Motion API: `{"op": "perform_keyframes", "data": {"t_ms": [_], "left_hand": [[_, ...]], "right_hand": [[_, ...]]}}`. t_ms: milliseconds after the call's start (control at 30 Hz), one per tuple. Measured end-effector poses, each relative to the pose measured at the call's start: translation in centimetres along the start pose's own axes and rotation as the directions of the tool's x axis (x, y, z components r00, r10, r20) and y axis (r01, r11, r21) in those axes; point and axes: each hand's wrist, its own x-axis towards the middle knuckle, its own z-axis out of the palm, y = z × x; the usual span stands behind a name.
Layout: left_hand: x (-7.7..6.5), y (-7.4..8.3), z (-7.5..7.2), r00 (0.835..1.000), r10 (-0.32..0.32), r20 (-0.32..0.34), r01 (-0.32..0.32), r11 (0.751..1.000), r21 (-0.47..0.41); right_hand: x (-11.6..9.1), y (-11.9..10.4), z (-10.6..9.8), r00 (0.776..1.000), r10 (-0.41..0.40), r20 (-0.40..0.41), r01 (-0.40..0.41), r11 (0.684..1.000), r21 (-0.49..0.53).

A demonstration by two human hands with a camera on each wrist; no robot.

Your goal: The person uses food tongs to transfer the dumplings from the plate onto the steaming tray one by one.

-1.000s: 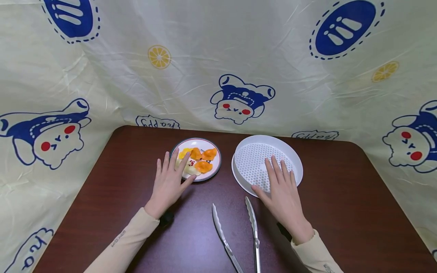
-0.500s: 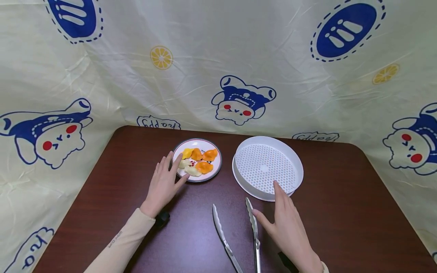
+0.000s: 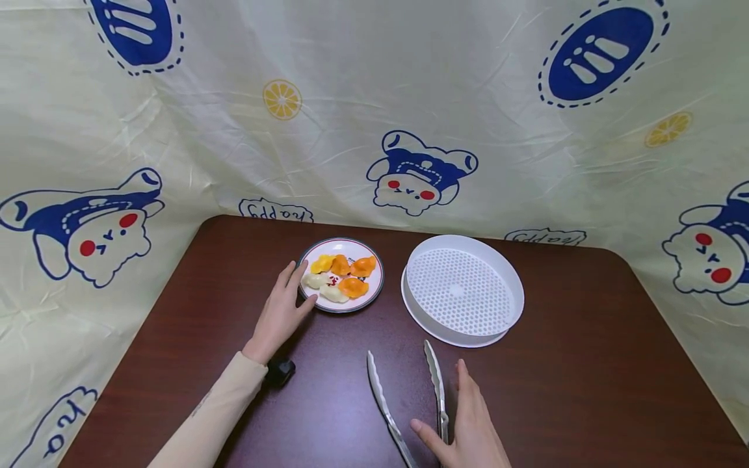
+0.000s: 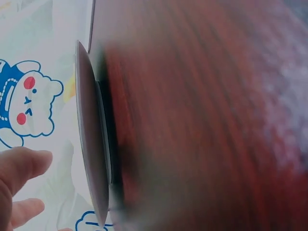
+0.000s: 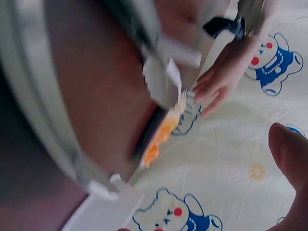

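Note:
At the back left of the table, a round white plate (image 3: 357,305) with a dark-edged rim bears several dumpling-shaped pieces (image 3: 354,287) in orange, yellow and pale white. My left hand (image 3: 279,317) is at the plate's left rim, thumb and fingers spread; whether it touches is unclear. The left wrist view shows the plate edge-on (image 4: 90,137) beside the fingers. Metal tongs (image 3: 381,404) lie spread on the table, tips pointing away from me. My right hand (image 3: 475,426) is over the tongs' right arm, thumb and fingers apart, partly covering its lower end.
Right of the plate stands a round white perforated steamer tray (image 3: 462,292), set on a white base (image 3: 430,333). Behind the brown table (image 3: 591,364) hangs a pale sheet (image 3: 333,149) with printed bears. A black wrist device (image 3: 281,372) is on the left wrist.
My right hand has come back from above the perforated tray to the tongs. My left hand has drawn slightly left, from over the plate to its rim.

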Motion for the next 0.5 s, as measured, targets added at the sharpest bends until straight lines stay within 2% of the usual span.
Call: {"op": "perform_keyframes", "data": {"t_ms": [200,367,500], "left_hand": [[0.5,-0.4,0.3,0.999,-0.032,0.018,0.033,0.996,-0.083],[0.8,-0.6,0.4,0.998,-0.053,0.026,0.056,0.989,-0.137],[0.9,-0.8,0.6,0.995,-0.084,0.047,0.090,0.983,-0.159]], "right_hand": [[-1.7,-1.0,1.7,0.996,0.083,-0.027,-0.083,0.997,-0.005],[-2.8,-1.6,2.9,0.989,0.093,-0.113,-0.099,0.994,-0.046],[-3.3,-1.7,3.4,0.979,0.146,-0.140,-0.155,0.986,-0.056]]}}
